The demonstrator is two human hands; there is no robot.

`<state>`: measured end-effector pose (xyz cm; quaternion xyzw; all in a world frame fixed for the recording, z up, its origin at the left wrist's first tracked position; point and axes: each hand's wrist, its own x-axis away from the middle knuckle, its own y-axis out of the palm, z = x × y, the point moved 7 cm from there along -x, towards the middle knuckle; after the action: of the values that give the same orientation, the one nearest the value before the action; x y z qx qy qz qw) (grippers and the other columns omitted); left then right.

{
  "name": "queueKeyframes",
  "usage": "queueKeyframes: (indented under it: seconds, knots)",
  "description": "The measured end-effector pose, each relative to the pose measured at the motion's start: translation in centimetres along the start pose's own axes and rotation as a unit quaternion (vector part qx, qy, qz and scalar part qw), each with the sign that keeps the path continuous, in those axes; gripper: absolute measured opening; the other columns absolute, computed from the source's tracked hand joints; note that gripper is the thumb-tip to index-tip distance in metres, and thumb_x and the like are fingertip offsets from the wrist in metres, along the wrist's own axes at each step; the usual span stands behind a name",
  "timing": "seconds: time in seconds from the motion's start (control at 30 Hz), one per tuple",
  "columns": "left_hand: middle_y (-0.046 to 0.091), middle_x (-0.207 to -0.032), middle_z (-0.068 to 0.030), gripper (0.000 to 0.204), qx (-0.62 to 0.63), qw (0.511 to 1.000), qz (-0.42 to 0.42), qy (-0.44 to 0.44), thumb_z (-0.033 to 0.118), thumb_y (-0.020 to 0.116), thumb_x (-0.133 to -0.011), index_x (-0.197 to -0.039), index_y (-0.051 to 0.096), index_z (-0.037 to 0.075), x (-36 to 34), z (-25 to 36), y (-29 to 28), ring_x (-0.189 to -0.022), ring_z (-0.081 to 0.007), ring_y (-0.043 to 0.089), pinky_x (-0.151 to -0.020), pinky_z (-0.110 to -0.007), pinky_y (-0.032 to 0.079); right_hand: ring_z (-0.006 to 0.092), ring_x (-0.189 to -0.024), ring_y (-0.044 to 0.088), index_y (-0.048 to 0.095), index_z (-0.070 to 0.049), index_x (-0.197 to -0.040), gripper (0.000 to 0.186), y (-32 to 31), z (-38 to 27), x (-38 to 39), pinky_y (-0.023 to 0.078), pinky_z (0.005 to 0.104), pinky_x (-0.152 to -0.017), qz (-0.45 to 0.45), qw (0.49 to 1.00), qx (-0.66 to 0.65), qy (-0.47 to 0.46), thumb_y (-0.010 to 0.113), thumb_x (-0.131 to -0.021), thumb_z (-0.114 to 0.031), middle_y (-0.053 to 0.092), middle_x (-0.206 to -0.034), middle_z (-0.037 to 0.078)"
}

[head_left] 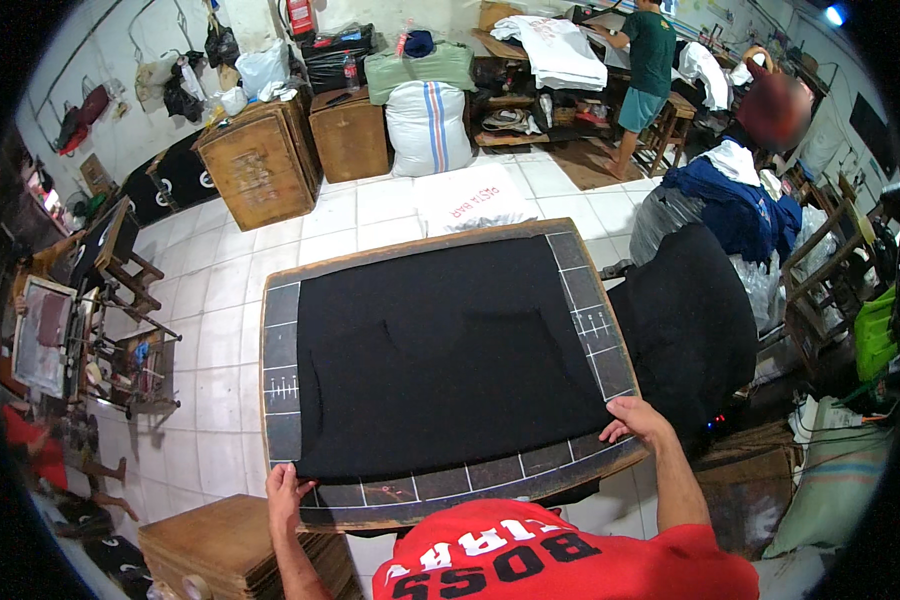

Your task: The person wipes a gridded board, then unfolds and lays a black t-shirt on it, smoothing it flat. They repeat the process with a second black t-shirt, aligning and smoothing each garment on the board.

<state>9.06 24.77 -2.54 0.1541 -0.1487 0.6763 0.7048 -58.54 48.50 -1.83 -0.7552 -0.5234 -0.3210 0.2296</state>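
Note:
A black cloth piece [450, 350] lies spread over a dark board [360, 492] with a wooden rim and white ruled lines along its sides. There are a few creases across the cloth's middle. My left hand [286, 486] is at the near left corner, its fingers closed on the cloth's edge. At the near right corner my right hand [634, 419] pinches the cloth's edge, with its lower fingers curled over the board.
More black cloth [690, 310] is heaped right of the board. Stacked wooden boards [210, 545] stand at the near left. A white package [475, 198] lies on the tiled floor beyond. Farther back are wooden boxes [255, 165], a white sack [428, 128] and a person [646, 75] at a table.

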Motion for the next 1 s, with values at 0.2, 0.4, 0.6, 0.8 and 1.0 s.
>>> queueKeyframes:
  seconds: [0.2, 0.4, 0.6, 0.8, 1.0]
  knots:
    - [0.055, -0.082, 0.0008, 0.022, -0.011, 1.000, -0.002, -0.008, 0.023, 0.052, -0.111, -0.095, 0.055, 0.008, -0.1, -0.2, -0.2, -0.076, -0.0104, 0.060, -0.076, -0.035, 0.062, 0.0328, -0.081, 0.077, 0.055, 0.003, -0.110, 0.025, -0.6, -0.4, 0.1, 0.062, 0.0336, -0.063, 0.005, 0.999, 0.042, -0.004, 0.052, -0.110, -0.022, 0.066, -0.091, 0.015]
    - [0.056, -0.084, 0.0005, 0.022, -0.018, 1.000, 0.006, -0.017, 0.022, 0.052, -0.111, -0.095, 0.055, 0.007, 0.2, 0.3, 0.1, -0.078, -0.0109, 0.060, -0.078, -0.037, 0.062, 0.0316, -0.080, 0.077, 0.056, 0.004, -0.107, 0.025, -0.5, -0.5, 0.2, 0.062, 0.0335, -0.064, -0.007, 0.998, 0.059, 0.001, 0.051, -0.110, -0.020, 0.067, -0.089, 0.015]
    - [0.060, -0.088, -0.0023, 0.023, -0.040, 0.999, -0.007, -0.017, 0.022, 0.051, -0.111, -0.095, 0.055, 0.006, 0.2, 1.0, 0.5, -0.084, -0.0146, 0.066, -0.079, -0.037, 0.062, 0.0326, -0.081, 0.077, 0.057, 0.005, -0.104, 0.025, -0.4, -1.0, 0.3, 0.063, 0.0345, -0.065, 0.004, 0.997, 0.081, 0.018, 0.051, -0.110, -0.019, 0.067, -0.089, 0.015]
    - [0.063, -0.091, -0.0051, 0.022, -0.087, 0.995, -0.040, -0.031, 0.020, 0.052, -0.110, -0.094, 0.054, 0.005, 0.1, 1.6, 0.1, -0.084, -0.0161, 0.067, -0.080, -0.039, 0.063, 0.0342, -0.081, 0.077, 0.057, 0.008, -0.106, 0.025, -1.0, -1.3, 0.1, 0.063, 0.0353, -0.064, -0.003, 0.996, 0.083, 0.035, 0.052, -0.109, -0.016, 0.066, -0.091, 0.016]
    - [0.062, -0.092, -0.0053, 0.022, -0.104, 0.992, -0.040, -0.064, 0.019, 0.052, -0.110, -0.096, 0.057, 0.002, 0.2, 2.3, 0.6, -0.084, -0.0168, 0.067, -0.081, -0.040, 0.063, 0.0363, -0.080, 0.077, 0.058, 0.012, -0.113, 0.028, -1.8, -0.8, -0.7, 0.064, 0.0374, -0.064, 0.001, 0.993, 0.096, 0.063, 0.053, -0.108, -0.014, 0.067, -0.096, 0.018]
